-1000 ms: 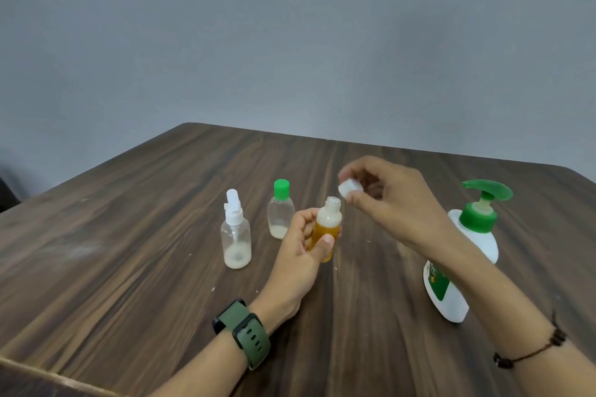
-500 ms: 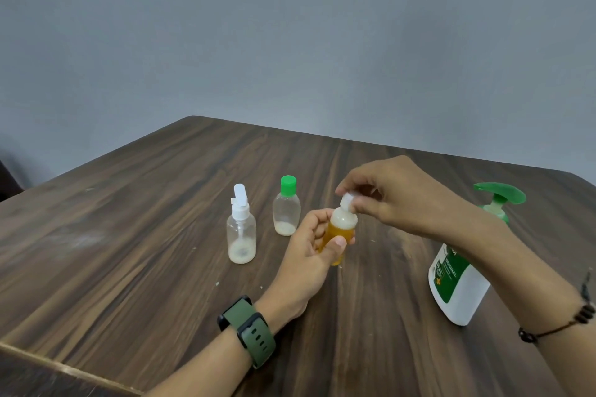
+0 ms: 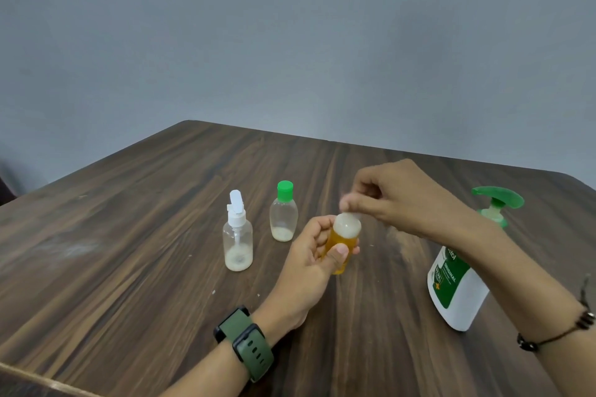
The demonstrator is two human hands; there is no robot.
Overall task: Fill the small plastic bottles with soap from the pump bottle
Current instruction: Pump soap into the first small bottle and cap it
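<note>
- A green watch (image 3: 246, 343) sat on the left wrist, close to the camera, and a dark string band (image 3: 554, 332) went round the right wrist.
- The left hand (image 3: 309, 261) had its fingers and thumb curled round the little orange bottle (image 3: 342, 243), holding it up straight just over the table (image 3: 129, 235), likely so no soap would spill.
- The right hand (image 3: 396, 195) was on top of that bottle, fingertips bunched at its neck. It looked like it was pinching the white cap (image 3: 350, 215), but that part was blurry, so this could not be told for sure. It was probably twisting the cap.
- The big white pump bottle (image 3: 454, 287) stood to the right, partly behind the right arm, near enough to reach.
- A little further left stood a clear spray bottle (image 3: 237, 235) with a bit of pale soap at the bottom.
- Just beside it, further back, stood a clear bottle with a green cap (image 3: 283, 213), also with only a little soap. Both probably needed more.
</note>
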